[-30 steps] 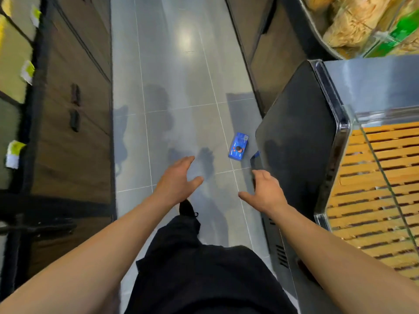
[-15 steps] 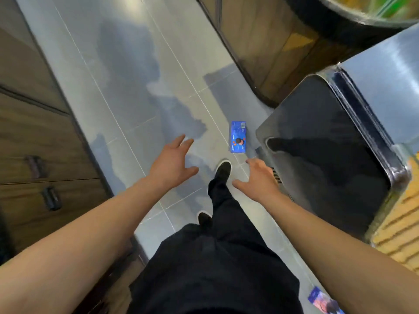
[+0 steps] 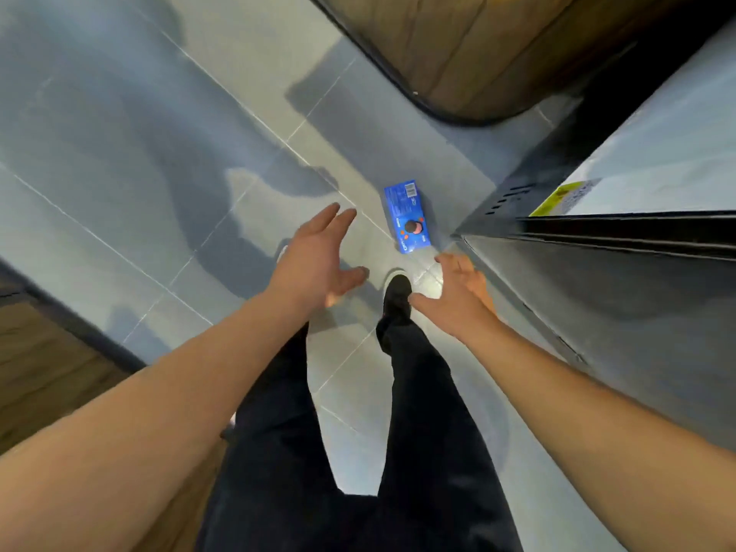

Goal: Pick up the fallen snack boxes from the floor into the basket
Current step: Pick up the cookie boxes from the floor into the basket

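The view has tilted further down and both hands have come nearer to the blue snack box (image 3: 407, 217), which lies flat on the grey floor (image 3: 167, 161) beside the dark cabinet (image 3: 597, 296). The left hand (image 3: 316, 258) and right hand (image 3: 458, 298) hover with fingers spread wide, holding nothing. The box print is too blurred to read; no basket shows.

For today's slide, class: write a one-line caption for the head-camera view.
Both open hands, left and right, reach toward a blue snack box lying on the tiled floor.
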`<state>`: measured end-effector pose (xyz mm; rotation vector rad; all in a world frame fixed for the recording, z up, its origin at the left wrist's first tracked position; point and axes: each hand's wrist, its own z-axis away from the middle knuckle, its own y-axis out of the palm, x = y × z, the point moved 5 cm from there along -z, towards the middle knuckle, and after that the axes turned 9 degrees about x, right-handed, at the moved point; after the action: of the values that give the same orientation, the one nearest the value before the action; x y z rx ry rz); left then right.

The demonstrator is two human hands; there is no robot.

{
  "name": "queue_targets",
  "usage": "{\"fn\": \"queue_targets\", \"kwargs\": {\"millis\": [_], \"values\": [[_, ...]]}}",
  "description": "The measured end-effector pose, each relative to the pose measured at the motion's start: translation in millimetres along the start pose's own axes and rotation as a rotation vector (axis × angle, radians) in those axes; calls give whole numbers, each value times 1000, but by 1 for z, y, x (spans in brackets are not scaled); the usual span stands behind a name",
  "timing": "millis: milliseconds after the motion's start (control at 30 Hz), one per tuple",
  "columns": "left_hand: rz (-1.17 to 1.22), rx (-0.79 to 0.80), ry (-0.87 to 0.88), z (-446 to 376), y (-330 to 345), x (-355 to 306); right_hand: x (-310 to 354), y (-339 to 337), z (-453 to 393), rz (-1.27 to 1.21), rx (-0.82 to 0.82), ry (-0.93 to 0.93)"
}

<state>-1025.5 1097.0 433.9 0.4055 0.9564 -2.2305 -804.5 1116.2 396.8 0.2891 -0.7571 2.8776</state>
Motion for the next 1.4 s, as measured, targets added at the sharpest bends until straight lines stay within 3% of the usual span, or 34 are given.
{"fn": "queue_targets", "kwargs": {"millis": [267, 500, 800, 900, 1000, 1133, 1400], "values": [[-182, 105, 133, -163, 26, 92, -16, 81, -161, -224, -48, 236], [-289, 241, 223, -297, 138, 148, -73, 155, -315, -344, -105, 315], [-403, 196, 403, -432, 261, 178, -141, 216, -453, -303, -387, 407], [-583, 117, 419, -448, 275, 188, -143, 218, -471, -57, -458, 337], [-752, -19, 438, -458, 282, 199, -135, 225, -475, 173, -438, 139], [-843, -229, 543, -460, 288, 212, -125, 230, -466, 61, -426, 4], [-801, 95, 437, -385, 229, 213, -73, 209, -385, -13, -243, -71]]}}
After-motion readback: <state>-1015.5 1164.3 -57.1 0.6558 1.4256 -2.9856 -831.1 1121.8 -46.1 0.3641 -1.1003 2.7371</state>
